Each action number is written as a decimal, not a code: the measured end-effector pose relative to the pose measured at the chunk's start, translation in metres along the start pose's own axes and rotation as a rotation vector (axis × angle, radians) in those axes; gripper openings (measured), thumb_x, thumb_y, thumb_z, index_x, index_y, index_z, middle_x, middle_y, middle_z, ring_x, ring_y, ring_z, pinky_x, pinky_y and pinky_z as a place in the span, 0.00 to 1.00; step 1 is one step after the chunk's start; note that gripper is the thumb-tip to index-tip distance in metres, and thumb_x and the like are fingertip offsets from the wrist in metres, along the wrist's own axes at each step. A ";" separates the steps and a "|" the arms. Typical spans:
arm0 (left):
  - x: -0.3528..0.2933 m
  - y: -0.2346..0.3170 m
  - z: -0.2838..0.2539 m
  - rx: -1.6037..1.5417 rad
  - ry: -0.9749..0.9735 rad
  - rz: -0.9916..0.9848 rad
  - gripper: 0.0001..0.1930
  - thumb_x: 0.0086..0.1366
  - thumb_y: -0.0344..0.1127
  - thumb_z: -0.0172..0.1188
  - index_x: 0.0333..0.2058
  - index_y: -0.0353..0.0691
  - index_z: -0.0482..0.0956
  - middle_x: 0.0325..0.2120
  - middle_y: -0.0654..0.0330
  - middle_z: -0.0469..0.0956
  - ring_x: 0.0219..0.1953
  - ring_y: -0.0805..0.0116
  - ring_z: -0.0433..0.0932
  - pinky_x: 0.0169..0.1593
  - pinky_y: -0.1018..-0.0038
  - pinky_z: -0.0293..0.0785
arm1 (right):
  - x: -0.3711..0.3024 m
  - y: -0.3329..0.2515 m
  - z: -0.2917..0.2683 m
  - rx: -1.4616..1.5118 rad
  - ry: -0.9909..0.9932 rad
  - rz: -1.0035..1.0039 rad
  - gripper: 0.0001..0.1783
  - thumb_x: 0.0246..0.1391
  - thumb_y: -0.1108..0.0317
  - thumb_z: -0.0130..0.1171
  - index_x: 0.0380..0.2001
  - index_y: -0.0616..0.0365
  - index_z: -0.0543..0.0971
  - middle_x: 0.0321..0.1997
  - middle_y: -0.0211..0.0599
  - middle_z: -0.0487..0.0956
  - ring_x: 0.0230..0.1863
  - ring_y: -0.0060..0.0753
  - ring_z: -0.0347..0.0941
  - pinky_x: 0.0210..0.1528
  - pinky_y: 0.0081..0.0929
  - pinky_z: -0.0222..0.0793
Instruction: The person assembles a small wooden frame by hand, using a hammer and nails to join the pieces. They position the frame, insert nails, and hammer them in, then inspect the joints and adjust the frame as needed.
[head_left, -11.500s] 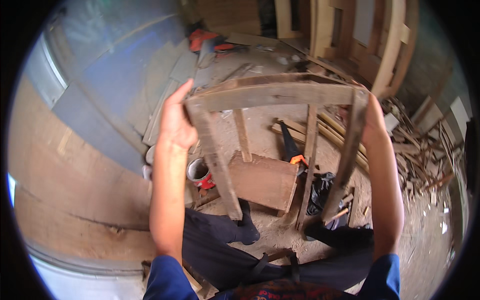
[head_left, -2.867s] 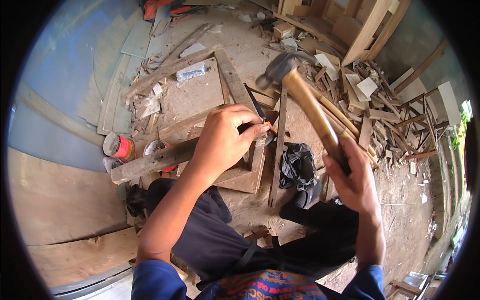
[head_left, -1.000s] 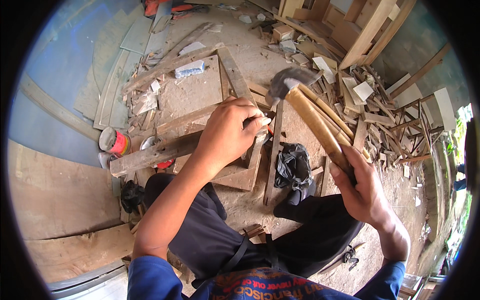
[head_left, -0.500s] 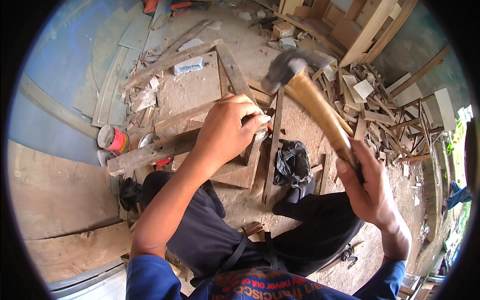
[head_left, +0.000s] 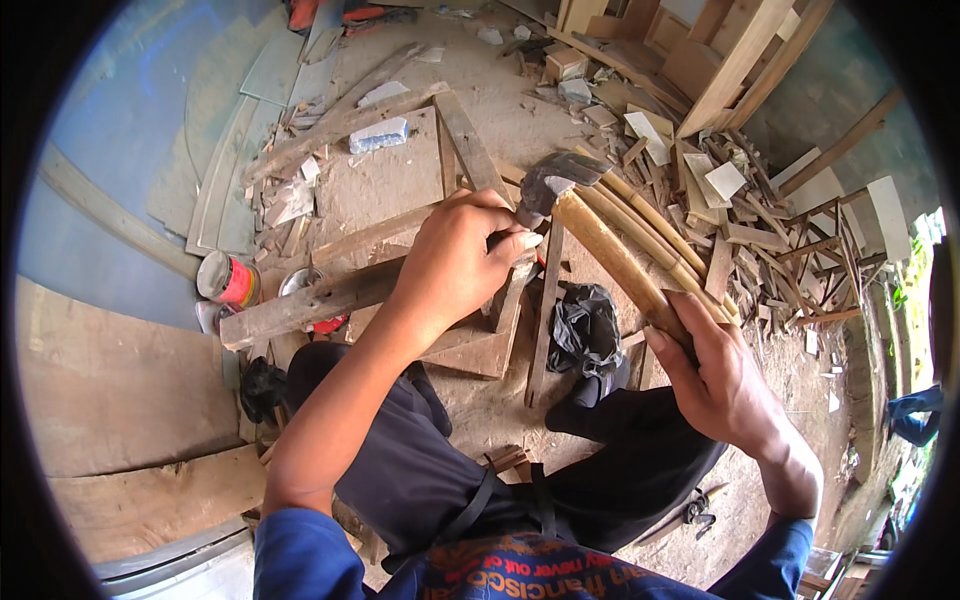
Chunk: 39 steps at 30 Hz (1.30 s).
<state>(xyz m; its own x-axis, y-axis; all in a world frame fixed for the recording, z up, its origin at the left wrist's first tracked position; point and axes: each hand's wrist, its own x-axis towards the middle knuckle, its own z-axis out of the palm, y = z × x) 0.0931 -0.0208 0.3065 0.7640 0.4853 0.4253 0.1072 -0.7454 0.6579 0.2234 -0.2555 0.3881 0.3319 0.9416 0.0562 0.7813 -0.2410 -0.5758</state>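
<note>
My right hand [head_left: 715, 375] is wrapped round the wooden handle of a claw hammer [head_left: 620, 260]. The steel hammer head is low, right beside the fingertips of my left hand [head_left: 455, 250]. Thumb and forefinger of that left hand are pinched together over the end of a rough wooden beam [head_left: 320, 303]; whatever lies between them is too small or too hidden to name. The beam rests on a wooden frame [head_left: 470, 355] in front of my knees. A narrow wooden strip [head_left: 545, 320] lies just right of it.
Beyond the frame lies a blue-and-white block [head_left: 378, 135] on a board. A tin with a red label [head_left: 228, 278] stands at the left. A black plastic bag [head_left: 585, 325] lies near my foot. Scrap wood [head_left: 735, 205] is heaped at the right, near light poles [head_left: 655, 235].
The hammer has come down and to the left, its head now next to my left fingertips. My right hand moved slightly left with it; my left hand stays nearly still.
</note>
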 end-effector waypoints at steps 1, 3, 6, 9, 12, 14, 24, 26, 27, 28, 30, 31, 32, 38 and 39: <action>0.000 -0.002 0.000 -0.018 -0.016 -0.003 0.10 0.60 0.34 0.64 0.33 0.31 0.81 0.33 0.54 0.80 0.38 0.56 0.78 0.44 0.67 0.72 | 0.000 0.001 0.001 0.001 -0.001 -0.028 0.16 0.62 0.70 0.54 0.50 0.69 0.69 0.28 0.52 0.76 0.30 0.51 0.76 0.32 0.38 0.67; 0.000 -0.007 -0.003 -0.053 -0.048 -0.010 0.13 0.59 0.37 0.65 0.36 0.32 0.79 0.34 0.54 0.80 0.38 0.55 0.78 0.43 0.67 0.73 | -0.002 0.003 0.007 0.005 0.042 0.001 0.15 0.62 0.70 0.53 0.49 0.67 0.69 0.26 0.51 0.75 0.29 0.53 0.75 0.31 0.39 0.68; 0.002 -0.005 -0.008 0.171 -0.033 -0.022 0.24 0.55 0.44 0.69 0.44 0.36 0.73 0.35 0.51 0.80 0.40 0.52 0.79 0.44 0.67 0.74 | -0.005 0.005 0.007 -0.011 0.075 -0.004 0.13 0.63 0.70 0.52 0.48 0.64 0.68 0.21 0.51 0.77 0.27 0.58 0.77 0.26 0.41 0.69; -0.002 0.004 -0.019 0.502 -0.203 -0.125 0.36 0.51 0.52 0.71 0.49 0.36 0.64 0.33 0.46 0.80 0.41 0.49 0.80 0.44 0.64 0.76 | -0.008 0.004 0.010 0.002 0.079 -0.003 0.13 0.62 0.71 0.52 0.48 0.64 0.68 0.21 0.51 0.76 0.26 0.57 0.78 0.25 0.40 0.69; 0.008 0.010 -0.017 0.529 -0.385 -0.269 0.41 0.53 0.57 0.68 0.51 0.30 0.61 0.33 0.41 0.80 0.40 0.46 0.81 0.43 0.59 0.77 | -0.007 0.005 0.009 -0.017 0.049 -0.002 0.15 0.62 0.71 0.53 0.50 0.65 0.68 0.21 0.50 0.76 0.26 0.56 0.78 0.25 0.38 0.69; 0.006 0.003 -0.013 0.548 -0.381 -0.239 0.42 0.54 0.60 0.66 0.50 0.26 0.62 0.32 0.39 0.80 0.38 0.45 0.81 0.42 0.58 0.78 | -0.008 0.002 0.006 -0.023 0.014 0.029 0.15 0.62 0.72 0.53 0.50 0.65 0.68 0.21 0.50 0.76 0.25 0.55 0.78 0.26 0.37 0.70; 0.015 0.019 -0.014 0.531 -0.559 -0.324 0.37 0.56 0.67 0.59 0.33 0.28 0.81 0.32 0.42 0.81 0.38 0.45 0.82 0.44 0.57 0.77 | -0.010 -0.001 0.004 0.041 0.162 0.085 0.13 0.64 0.68 0.51 0.48 0.63 0.68 0.22 0.48 0.77 0.25 0.49 0.79 0.27 0.38 0.70; 0.010 0.009 -0.011 0.580 -0.470 -0.203 0.33 0.55 0.65 0.61 0.30 0.32 0.83 0.28 0.46 0.82 0.34 0.49 0.83 0.40 0.60 0.79 | -0.007 0.000 0.000 -0.130 -0.106 -0.010 0.11 0.64 0.70 0.50 0.47 0.62 0.67 0.21 0.52 0.77 0.28 0.61 0.77 0.28 0.42 0.70; 0.007 0.003 -0.007 0.604 -0.425 -0.141 0.31 0.55 0.64 0.62 0.29 0.34 0.83 0.26 0.49 0.83 0.32 0.51 0.84 0.37 0.61 0.80 | -0.007 -0.001 -0.004 -0.107 -0.100 0.009 0.11 0.64 0.71 0.50 0.47 0.62 0.67 0.21 0.52 0.76 0.27 0.61 0.77 0.28 0.41 0.70; 0.003 0.003 -0.005 0.617 -0.337 -0.099 0.30 0.54 0.64 0.62 0.29 0.35 0.84 0.27 0.49 0.83 0.33 0.50 0.84 0.38 0.60 0.80 | -0.008 -0.001 -0.007 -0.084 -0.094 0.032 0.11 0.64 0.71 0.50 0.47 0.62 0.66 0.21 0.52 0.76 0.27 0.60 0.77 0.28 0.40 0.70; 0.005 0.001 -0.009 0.580 -0.417 -0.213 0.35 0.55 0.67 0.59 0.31 0.31 0.82 0.30 0.45 0.82 0.36 0.47 0.82 0.43 0.59 0.78 | -0.006 -0.002 -0.010 -0.074 -0.058 0.048 0.12 0.64 0.71 0.51 0.47 0.62 0.65 0.21 0.49 0.76 0.26 0.59 0.77 0.27 0.39 0.69; 0.006 0.004 -0.010 0.551 -0.464 -0.261 0.37 0.55 0.68 0.58 0.33 0.29 0.81 0.31 0.43 0.82 0.38 0.46 0.82 0.45 0.58 0.77 | -0.008 -0.003 -0.008 -0.035 -0.006 0.060 0.12 0.64 0.71 0.51 0.47 0.62 0.65 0.21 0.49 0.76 0.26 0.59 0.77 0.26 0.39 0.69; 0.009 0.009 -0.012 0.529 -0.490 -0.281 0.38 0.55 0.68 0.58 0.33 0.29 0.81 0.30 0.42 0.81 0.38 0.46 0.82 0.45 0.58 0.77 | -0.009 -0.001 -0.003 0.005 0.045 0.071 0.11 0.64 0.70 0.50 0.47 0.61 0.65 0.21 0.49 0.76 0.25 0.58 0.77 0.26 0.39 0.69; 0.010 0.007 -0.010 0.554 -0.484 -0.225 0.38 0.55 0.69 0.59 0.31 0.28 0.81 0.29 0.40 0.81 0.37 0.45 0.82 0.44 0.58 0.78 | -0.006 0.006 0.001 -0.031 -0.059 -0.016 0.12 0.62 0.71 0.51 0.47 0.63 0.67 0.20 0.49 0.76 0.22 0.51 0.78 0.23 0.38 0.69; 0.010 0.007 -0.012 0.551 -0.481 -0.246 0.38 0.55 0.69 0.59 0.31 0.28 0.81 0.30 0.40 0.81 0.37 0.45 0.82 0.43 0.58 0.78 | -0.005 0.000 -0.002 -0.009 0.011 -0.010 0.12 0.62 0.71 0.51 0.47 0.63 0.67 0.20 0.48 0.76 0.20 0.48 0.77 0.23 0.37 0.68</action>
<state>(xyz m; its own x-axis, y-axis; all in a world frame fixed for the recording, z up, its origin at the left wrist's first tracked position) 0.0941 -0.0152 0.3228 0.8558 0.5088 -0.0931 0.5152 -0.8227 0.2402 0.2229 -0.2611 0.3890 0.3299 0.9414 0.0705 0.7891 -0.2340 -0.5680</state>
